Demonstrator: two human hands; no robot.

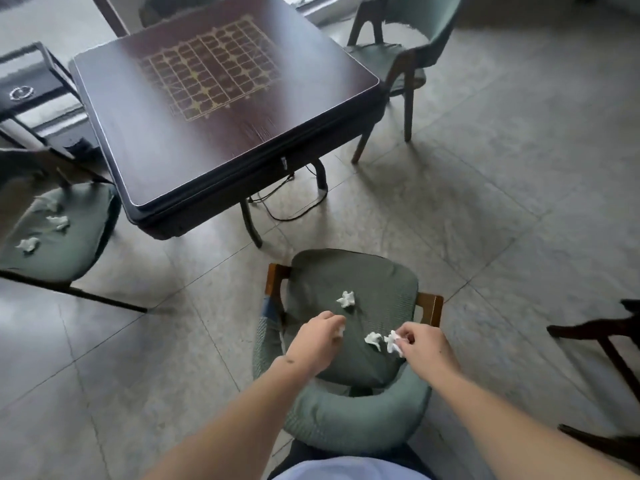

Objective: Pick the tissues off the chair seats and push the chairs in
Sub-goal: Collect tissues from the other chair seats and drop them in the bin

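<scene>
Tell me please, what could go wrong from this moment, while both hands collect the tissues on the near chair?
1. The left hand shows only a sliver of tissue in its grip; reaching again, it may drop it.
2. Two loose tissues, the far tissue and the middle tissue, lie on the near chair seat; pushing the chair in early could shake them onto the floor.
3. The left chair holds three more, easy to forget.

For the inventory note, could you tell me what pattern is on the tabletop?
The table is dark brown wood with a gold grid, like a game board; the head view shows it.
</scene>
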